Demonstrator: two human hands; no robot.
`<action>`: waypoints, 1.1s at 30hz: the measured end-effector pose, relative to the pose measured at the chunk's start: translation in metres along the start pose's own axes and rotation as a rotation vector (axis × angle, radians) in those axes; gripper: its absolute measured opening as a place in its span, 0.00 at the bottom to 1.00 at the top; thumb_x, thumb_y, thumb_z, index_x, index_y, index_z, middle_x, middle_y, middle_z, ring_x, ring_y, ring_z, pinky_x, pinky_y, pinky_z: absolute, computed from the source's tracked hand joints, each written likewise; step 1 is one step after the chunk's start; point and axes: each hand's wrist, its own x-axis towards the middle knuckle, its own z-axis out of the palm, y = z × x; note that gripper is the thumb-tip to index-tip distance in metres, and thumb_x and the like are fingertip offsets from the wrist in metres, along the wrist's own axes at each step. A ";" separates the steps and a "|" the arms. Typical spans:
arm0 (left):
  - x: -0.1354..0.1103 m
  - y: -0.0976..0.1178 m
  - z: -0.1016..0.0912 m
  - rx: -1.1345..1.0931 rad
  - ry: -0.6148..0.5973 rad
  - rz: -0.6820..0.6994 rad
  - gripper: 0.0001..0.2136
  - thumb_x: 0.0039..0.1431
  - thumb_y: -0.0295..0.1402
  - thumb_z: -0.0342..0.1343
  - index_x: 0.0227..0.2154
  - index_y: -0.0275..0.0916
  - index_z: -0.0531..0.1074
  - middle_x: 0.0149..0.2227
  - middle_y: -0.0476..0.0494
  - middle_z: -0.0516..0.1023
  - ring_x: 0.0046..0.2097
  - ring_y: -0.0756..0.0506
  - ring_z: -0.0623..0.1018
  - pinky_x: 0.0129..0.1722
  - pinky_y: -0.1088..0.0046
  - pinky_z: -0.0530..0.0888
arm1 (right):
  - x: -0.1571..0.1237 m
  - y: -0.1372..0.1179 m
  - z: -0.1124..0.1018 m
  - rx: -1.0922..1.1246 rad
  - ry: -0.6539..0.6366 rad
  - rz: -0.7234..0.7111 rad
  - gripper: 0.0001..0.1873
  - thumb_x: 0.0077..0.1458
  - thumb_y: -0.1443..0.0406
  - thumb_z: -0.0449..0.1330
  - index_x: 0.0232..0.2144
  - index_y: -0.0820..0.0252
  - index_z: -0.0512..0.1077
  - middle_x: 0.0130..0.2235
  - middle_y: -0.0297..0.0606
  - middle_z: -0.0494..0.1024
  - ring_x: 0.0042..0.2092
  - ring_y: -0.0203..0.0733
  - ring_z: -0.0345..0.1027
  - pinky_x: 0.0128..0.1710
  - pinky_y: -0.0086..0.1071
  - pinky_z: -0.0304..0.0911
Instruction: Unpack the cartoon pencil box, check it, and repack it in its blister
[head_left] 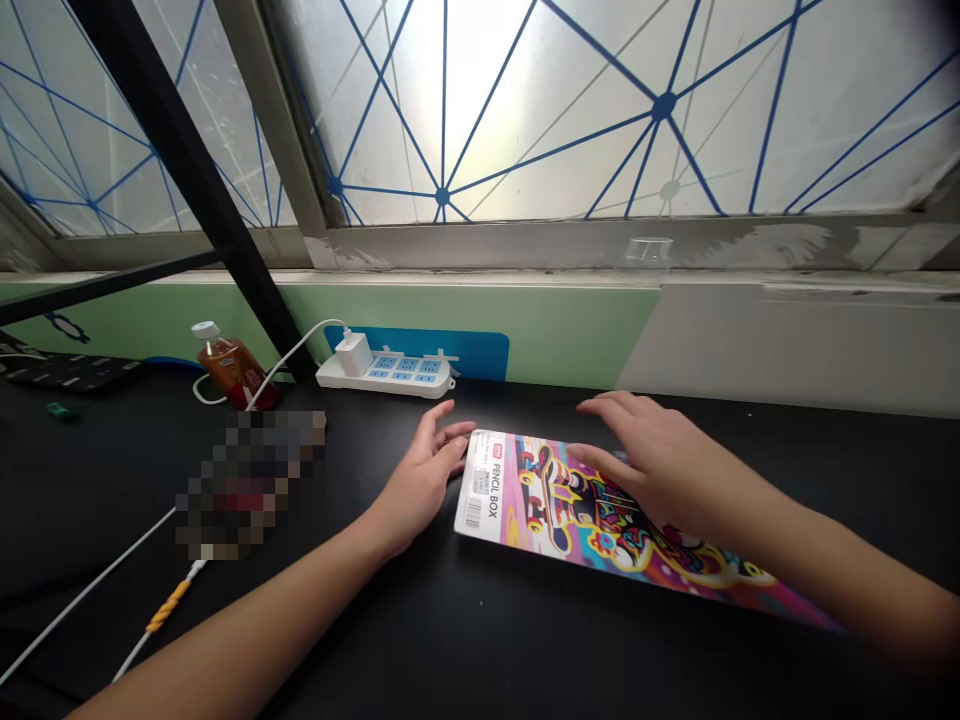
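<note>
A flat, brightly coloured pencil box (577, 500) lies on the black tabletop, its white label printed "PENCIL BOX" at the left end. The picture on it shows a cartoon figure and a skateboard. My left hand (424, 475) is beside the label end, fingers loosely bent and apart, fingertips at the box's left edge; whether they press on it I cannot tell. Over the middle of the box is my right hand (664, 460), thumb and fingers spread, the thumb low over the printed face. My right hand and forearm hide part of the box.
A white power strip (394, 374) with a plugged-in charger (354, 354) stands against the wall. To its left are a bottle (234, 370) of reddish-brown drink, a blurred-out object (251, 485) with a cable (169, 605), and a black keyboard (75, 370). A dark post (202, 190) slants upward.
</note>
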 end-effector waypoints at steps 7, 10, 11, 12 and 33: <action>0.006 0.008 -0.005 0.179 -0.037 0.027 0.30 0.64 0.40 0.67 0.64 0.40 0.65 0.32 0.53 0.77 0.41 0.43 0.82 0.46 0.66 0.77 | -0.067 0.083 -0.009 0.308 0.027 0.397 0.34 0.55 0.31 0.54 0.45 0.48 0.78 0.48 0.48 0.85 0.48 0.68 0.79 0.46 0.59 0.74; 0.007 0.012 -0.008 0.322 -0.119 0.033 0.20 0.65 0.42 0.65 0.57 0.40 0.74 0.29 0.53 0.76 0.36 0.45 0.81 0.42 0.67 0.77 | -0.078 0.092 -0.004 0.499 -0.071 0.498 0.34 0.53 0.30 0.55 0.42 0.46 0.78 0.44 0.44 0.87 0.45 0.67 0.81 0.43 0.55 0.76; 0.007 0.013 -0.009 0.381 -0.145 0.033 0.17 0.66 0.43 0.64 0.52 0.40 0.77 0.30 0.52 0.78 0.36 0.44 0.81 0.41 0.68 0.77 | -0.079 0.091 -0.003 0.546 -0.089 0.512 0.34 0.53 0.30 0.56 0.42 0.46 0.78 0.44 0.43 0.87 0.45 0.66 0.81 0.43 0.54 0.77; 0.007 0.015 -0.010 0.437 -0.165 0.033 0.14 0.67 0.44 0.63 0.48 0.40 0.79 0.31 0.50 0.79 0.36 0.44 0.81 0.40 0.68 0.77 | -0.079 0.090 -0.001 0.588 -0.101 0.520 0.34 0.53 0.30 0.56 0.42 0.46 0.77 0.44 0.42 0.87 0.45 0.65 0.81 0.42 0.52 0.77; -0.006 0.028 -0.021 1.130 -0.205 0.329 0.13 0.74 0.39 0.50 0.40 0.45 0.80 0.40 0.45 0.87 0.41 0.40 0.84 0.40 0.67 0.75 | -0.084 0.082 0.000 0.991 -0.225 0.526 0.27 0.56 0.39 0.66 0.47 0.48 0.76 0.42 0.41 0.87 0.41 0.60 0.83 0.35 0.44 0.81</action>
